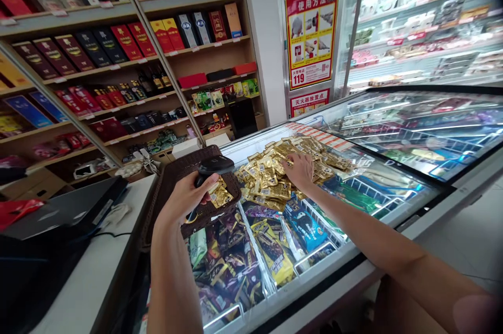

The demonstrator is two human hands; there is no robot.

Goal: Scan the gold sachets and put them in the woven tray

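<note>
Gold sachets (275, 171) are lying heaped on the freezer lid (393, 187), directly under our right hand (299, 169), whose grip is closing on one; our left hand (188, 195) is clasping the scanner (214, 167).

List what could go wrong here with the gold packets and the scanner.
1. The gold packets lie heaped loose on the freezer lid; the right hand raking them might push some off the edge.
2. The left hand grips both the scanner and a packet, so either may slip.
</note>
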